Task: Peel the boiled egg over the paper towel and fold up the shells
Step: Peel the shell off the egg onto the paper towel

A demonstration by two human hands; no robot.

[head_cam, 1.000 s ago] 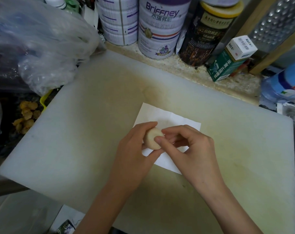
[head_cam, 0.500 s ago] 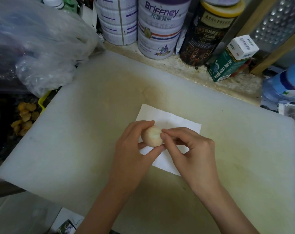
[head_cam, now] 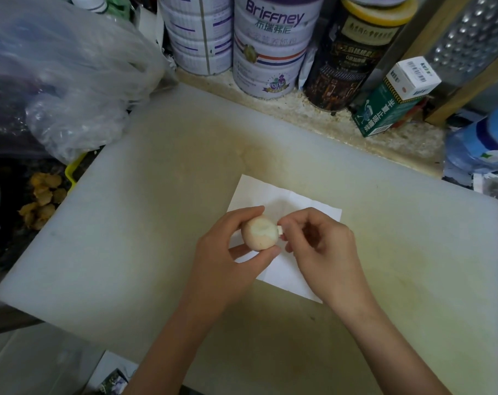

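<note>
My left hand [head_cam: 228, 258] grips a pale boiled egg [head_cam: 259, 233] between thumb and fingers, just above the white paper towel [head_cam: 287, 201] lying on the cutting board [head_cam: 156, 223]. A lighter patch shows on the egg's top. My right hand [head_cam: 319, 246] is right beside the egg, its thumb and forefinger pinching a small white bit of shell [head_cam: 280, 230] at the egg's right edge. Both hands cover the middle of the towel.
Large tins [head_cam: 267, 49], a dark jar [head_cam: 353, 52] and a green carton [head_cam: 384, 109] line the back of the counter. A crumpled plastic bag [head_cam: 65, 81] lies at the left. A blue bottle [head_cam: 481, 141] lies at the right. Bare board surrounds the towel.
The right fingers have pulled slightly away from the egg to the right, now pinching a shell bit. The left hand has turned the egg a little, showing a lighter patch.
</note>
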